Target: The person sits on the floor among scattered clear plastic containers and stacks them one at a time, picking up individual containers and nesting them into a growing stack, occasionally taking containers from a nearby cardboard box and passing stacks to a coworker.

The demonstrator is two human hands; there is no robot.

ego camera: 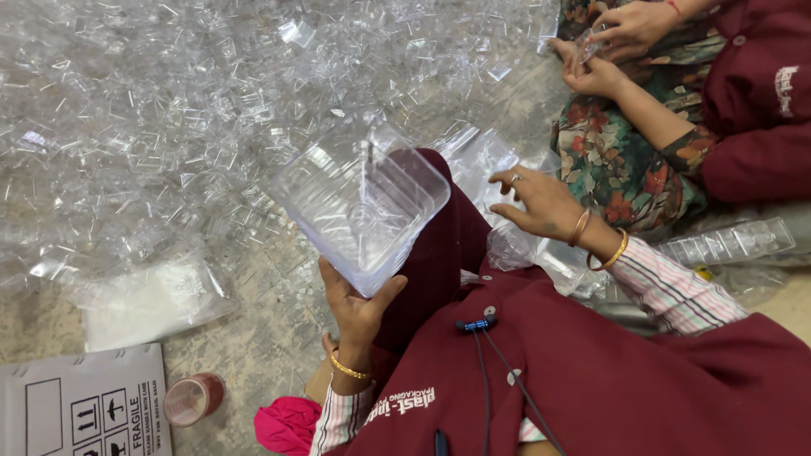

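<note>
Item: stack of clear square plastic trays (361, 203), nested, tilting open-side up at centre, over the maroon-clad knee (439, 245); the left hand (355, 308) is grasping it from below at the near corner, thumb on one wall, fingers behind.

The right hand (545, 203) is hovering just right of the stack above clear plastic bags (524, 249) on the lap, fingers half-spread; it is grasping nothing that shows.

Far and left: a wide heap of small clear plastic pieces (169, 110) is covering the grey floor (270, 338); near left, a flat white bag (148, 304), a roll of tape (193, 399) and a grey carton (80, 405).

Far right: a co-worker's hands (608, 51) are fingering a small clear piece.

Risk, as judged: a one-handed hold at a single corner is leaving the slick stack prone to sliding apart or tipping into the heap.
</note>
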